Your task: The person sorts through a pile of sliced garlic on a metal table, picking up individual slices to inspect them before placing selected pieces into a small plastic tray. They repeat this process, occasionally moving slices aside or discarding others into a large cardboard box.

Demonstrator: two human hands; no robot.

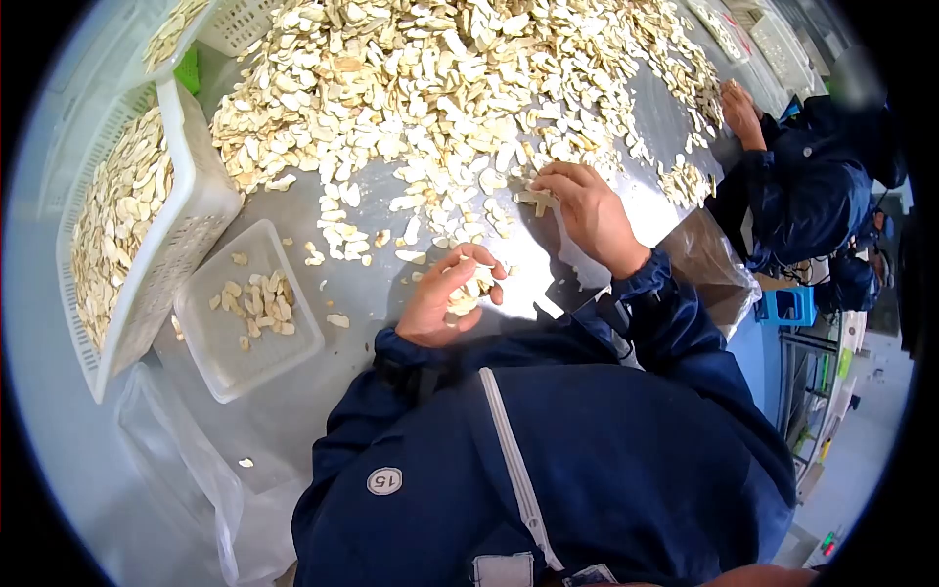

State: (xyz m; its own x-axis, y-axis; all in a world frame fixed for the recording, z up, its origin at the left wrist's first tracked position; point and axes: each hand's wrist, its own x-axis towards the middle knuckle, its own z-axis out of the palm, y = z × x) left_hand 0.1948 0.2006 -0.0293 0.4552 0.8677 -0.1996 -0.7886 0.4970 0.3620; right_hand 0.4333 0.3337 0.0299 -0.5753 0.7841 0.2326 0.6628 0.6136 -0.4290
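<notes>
My left hand [438, 305] curls palm-up around several pale, dried-looking slices [468, 293], close to the front of the metal table. Farther forward and to the right, my right hand [592, 220] reaches over the table with its fingers bent together. A pale slice [533, 200] shows at its fingertips; the thumb side is partly hidden. Loose slices lie scattered between and beyond both hands, running into a large heap of slices [411, 93] at the back.
At left, a white perforated basket [201, 161] holds many slices. Beside it sits a shallow white tray [293, 269] with a few pieces. A clear plastic bag [186, 450] hangs at the front left. A co-worker's hand [741, 115] is at the heap's right edge. A blue stool [787, 306] stands right.
</notes>
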